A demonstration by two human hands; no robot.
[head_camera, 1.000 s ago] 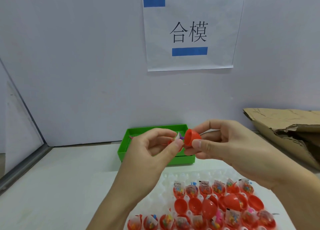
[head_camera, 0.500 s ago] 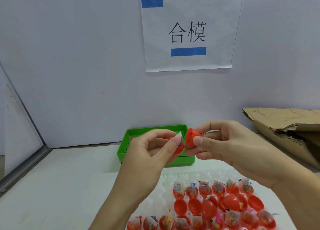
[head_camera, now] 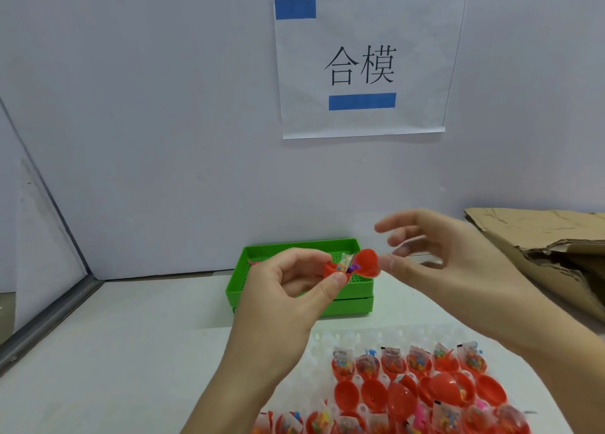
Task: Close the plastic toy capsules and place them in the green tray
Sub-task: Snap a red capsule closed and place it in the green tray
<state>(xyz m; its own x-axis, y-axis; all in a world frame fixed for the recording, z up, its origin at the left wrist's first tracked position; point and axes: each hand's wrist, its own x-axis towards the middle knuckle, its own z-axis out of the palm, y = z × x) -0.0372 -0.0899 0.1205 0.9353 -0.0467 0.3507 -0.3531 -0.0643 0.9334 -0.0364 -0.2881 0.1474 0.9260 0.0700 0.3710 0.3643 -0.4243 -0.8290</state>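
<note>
While the left hand [head_camera: 294,283] pinches the lower half of an open red capsule [head_camera: 350,265] between thumb and fingers, holding it in the air in front of the green tray [head_camera: 294,253] with a small bagged toy showing inside, the capsule's hinged lid stands tipped to the right. Right hand [head_camera: 448,263]: blurred, fingers spread and loose, gripping nothing, thumb tip just beside the lid. White holder tray [head_camera: 327,342], near edge of table [head_camera: 114,352]: rows of further open red capsules [head_camera: 409,388], many with bagged toys; torn cardboard [head_camera: 540,237] at right.

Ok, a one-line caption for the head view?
Left hand pinches an open red plastic toy capsule before the green plastic tray; right hand open.
</note>
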